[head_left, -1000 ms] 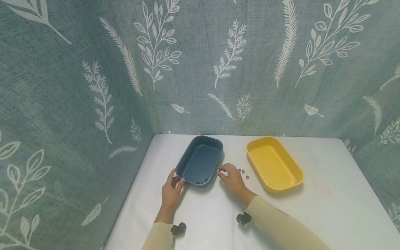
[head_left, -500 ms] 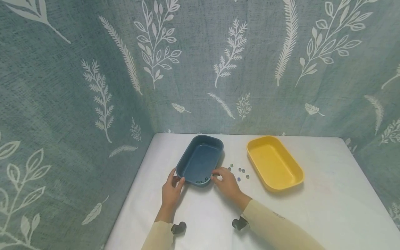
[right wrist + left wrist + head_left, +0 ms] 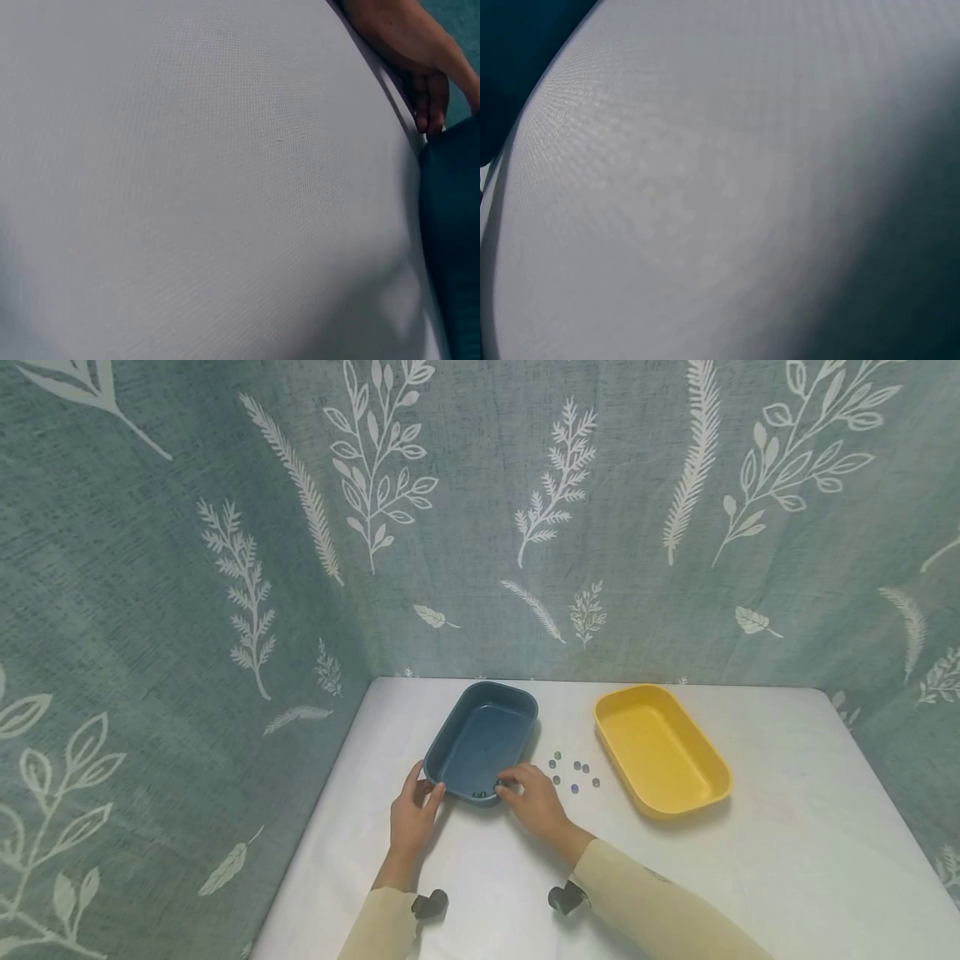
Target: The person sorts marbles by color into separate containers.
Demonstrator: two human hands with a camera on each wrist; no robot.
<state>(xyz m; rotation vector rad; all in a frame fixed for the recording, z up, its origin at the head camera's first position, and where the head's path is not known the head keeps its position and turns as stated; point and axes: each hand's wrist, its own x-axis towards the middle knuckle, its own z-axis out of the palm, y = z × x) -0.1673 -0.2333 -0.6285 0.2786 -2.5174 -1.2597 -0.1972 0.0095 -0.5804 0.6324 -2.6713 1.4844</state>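
Observation:
My left hand [image 3: 411,820] grips the near left corner of a dark blue tray [image 3: 448,739], thumb at the rim and fingers along the outside. Over the near right corner reaches my right hand [image 3: 538,800], thumb and forefinger pinching a small dark glass marble just inside. A couple more marbles [image 3: 480,794] lie at the tray's near end. In the right wrist view, the left hand [image 3: 409,37] is at the tray wall [image 3: 454,232]. Only the tray's edge [image 3: 525,60] and white cloth show in the left wrist view.
Several small glass marbles [image 3: 575,789] lie scattered on the white table [image 3: 810,827] between the trays. A yellow tray [image 3: 654,743] stands to the right. Leaf-patterned cloth [image 3: 465,510] hangs behind and along the left side.
My right hand has moved left from the table beside the blue tray to inside its near right corner, uncovering more marbles on the table. My left hand keeps its grip on the tray.

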